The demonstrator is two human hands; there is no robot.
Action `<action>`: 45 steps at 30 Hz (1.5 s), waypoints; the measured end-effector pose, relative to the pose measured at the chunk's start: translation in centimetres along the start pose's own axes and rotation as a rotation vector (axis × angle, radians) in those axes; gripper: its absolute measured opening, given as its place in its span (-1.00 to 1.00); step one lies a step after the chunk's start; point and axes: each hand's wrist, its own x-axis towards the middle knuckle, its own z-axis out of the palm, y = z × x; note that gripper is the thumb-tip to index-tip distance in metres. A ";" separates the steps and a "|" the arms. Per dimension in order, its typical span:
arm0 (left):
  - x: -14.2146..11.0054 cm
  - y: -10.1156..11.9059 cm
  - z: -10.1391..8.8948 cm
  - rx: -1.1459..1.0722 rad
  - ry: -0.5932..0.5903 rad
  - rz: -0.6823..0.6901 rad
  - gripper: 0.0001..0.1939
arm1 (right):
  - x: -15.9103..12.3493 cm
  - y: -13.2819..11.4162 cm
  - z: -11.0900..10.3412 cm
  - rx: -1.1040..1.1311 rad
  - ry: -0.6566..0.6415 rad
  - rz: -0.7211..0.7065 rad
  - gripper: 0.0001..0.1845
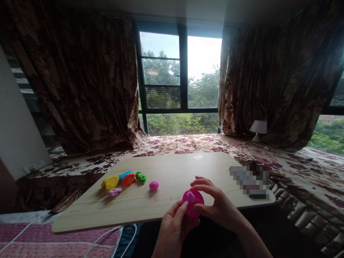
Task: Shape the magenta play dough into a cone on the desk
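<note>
Both hands hold a bright pink disc of modelling clay (pixel 191 210) with a lighter pink lump on its face, above the table's front edge. My left hand (pixel 173 224) grips it from the lower left, thumb against the front. From the right, my right hand (pixel 220 204) curls round the disc, with its thumb at the lower right and fingers over the top. A pink clay ball (pixel 154 185) rests on the table to the left. Farther left lie yellow clay (pixel 110 183), orange clay (pixel 128 179), blue clay (pixel 124 174), green clay (pixel 141 177) and a pale pink piece (pixel 115 192).
The light wooden table (pixel 107 216) has rounded corners. A blurred-out item (pixel 249 181) sits on its right side. Behind it, a patterned cloth (pixel 172 145) covers the window ledge, where a small white lamp (pixel 258 127) stands. White cables (pixel 104 234) run at lower left.
</note>
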 end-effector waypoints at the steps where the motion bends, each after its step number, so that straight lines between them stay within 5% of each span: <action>1: 0.0 -0.1 0.0 -0.003 0.000 0.019 -0.72 | 0.0 -0.1 -0.1 -0.014 0.018 -0.002 -0.71; 4: 0.0 0.1 0.0 0.007 -0.020 0.004 -0.68 | 0.1 -0.6 -0.5 0.013 -0.015 -0.012 -0.85; 9: 0.2 0.6 0.0 0.017 -0.063 -0.070 -0.62 | 0.3 -0.5 -1.4 0.145 -0.165 0.003 -0.81; 20: 0.2 0.2 -0.4 0.063 -0.070 -0.014 -0.75 | 0.2 -0.4 -1.8 0.220 -0.191 0.029 -0.75; 26: 0.2 0.1 -0.3 0.048 -0.103 -0.043 -0.65 | 0.5 -0.5 -1.9 0.256 -0.251 0.002 -0.74; 32: 0.3 -0.1 -0.5 -0.012 -0.032 0.017 -0.72 | 0.3 0.0 -0.5 0.098 -0.085 0.020 -0.65; 35: 0.1 0.0 -0.4 -0.020 -0.058 0.023 -0.71 | 0.2 -0.2 -0.1 0.018 0.001 0.014 -0.77; 45: 0.3 -0.2 -0.3 -0.011 -0.040 -0.028 -0.75 | 0.6 -0.5 -0.1 0.043 -0.044 0.014 -0.86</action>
